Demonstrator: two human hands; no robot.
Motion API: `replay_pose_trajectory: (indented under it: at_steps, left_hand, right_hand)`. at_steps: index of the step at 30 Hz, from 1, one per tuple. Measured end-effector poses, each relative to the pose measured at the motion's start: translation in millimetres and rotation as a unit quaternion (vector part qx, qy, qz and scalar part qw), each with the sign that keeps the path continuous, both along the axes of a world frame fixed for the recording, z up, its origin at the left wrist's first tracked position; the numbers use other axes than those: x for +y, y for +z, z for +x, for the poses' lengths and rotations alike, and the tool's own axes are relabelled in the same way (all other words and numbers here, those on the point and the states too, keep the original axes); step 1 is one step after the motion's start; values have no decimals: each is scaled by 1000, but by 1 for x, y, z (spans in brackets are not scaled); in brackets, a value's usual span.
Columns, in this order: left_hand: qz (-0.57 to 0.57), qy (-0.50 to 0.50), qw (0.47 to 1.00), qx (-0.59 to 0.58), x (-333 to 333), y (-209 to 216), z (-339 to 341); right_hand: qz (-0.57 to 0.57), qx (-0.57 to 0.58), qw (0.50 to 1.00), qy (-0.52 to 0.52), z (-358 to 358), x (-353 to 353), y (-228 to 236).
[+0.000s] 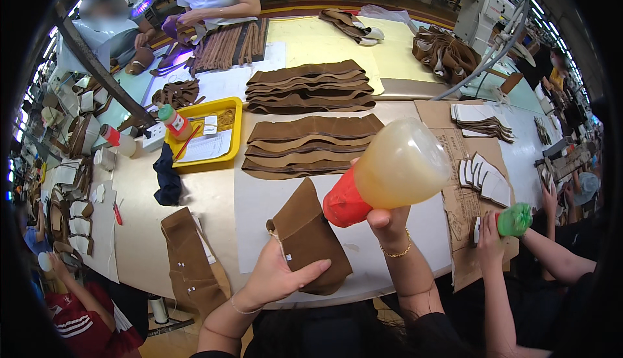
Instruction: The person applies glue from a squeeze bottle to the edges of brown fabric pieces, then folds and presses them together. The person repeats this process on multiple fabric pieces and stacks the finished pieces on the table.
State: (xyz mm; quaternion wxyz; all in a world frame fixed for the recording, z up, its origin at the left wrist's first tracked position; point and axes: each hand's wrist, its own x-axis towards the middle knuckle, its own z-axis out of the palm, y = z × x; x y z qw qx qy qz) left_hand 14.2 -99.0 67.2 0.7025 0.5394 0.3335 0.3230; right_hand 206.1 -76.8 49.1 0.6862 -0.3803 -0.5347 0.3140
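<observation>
My left hand (pixel 278 274) grips a brown leather piece (pixel 311 241) above the table's front edge, thumb lying across its lower face. In my right hand (pixel 389 222) is a squeeze bottle (pixel 405 163) of cloudy yellowish liquid, tipped so its red top (pixel 344 199) points down and left, close over the leather piece. The bottle hides most of my right fingers. To the left, another brown leather piece (pixel 188 254) with small white marks hangs over the table edge. Beyond my hands lie two rows of overlapping brown leather strips (pixel 311 141).
A yellow tray (pixel 240 108) holds a bottle, a red pen and paper. Dark blue cloth (pixel 167 175) lies beside it. Cardboard (pixel 454 196) with white-backed pieces (pixel 487 179) is at right, where a co-worker's hand holds a green-topped bottle (pixel 516 220). A sewing machine (pixel 483 11) stands far right.
</observation>
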Motion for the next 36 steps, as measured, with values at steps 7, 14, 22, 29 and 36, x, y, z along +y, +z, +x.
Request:
replay_pose_trajectory:
  at_steps: [7, 14, 22, 29, 36]
  left_hand:
    - [-11, 7, 1000, 13, 2, 0, -1]
    - [4, 41, 999, -6, 2, -8, -1]
    - [-48, 106, 992, -46, 1, -9, 3]
    - [41, 39, 998, 10, 2, -19, 2]
    - [-19, -39, 999, 21, 2, -1, -1]
  right_hand:
    - [-38, 66, 997, 12, -3, -3, 4]
    - [-81, 54, 995, 20, 6, -23, -14]
    - [-132, 137, 981, 30, 13, -50, -24]
    - [-56, 166, 984, -9, 19, -14, 13]
    - [3, 43, 999, 8, 12, 30, 32]
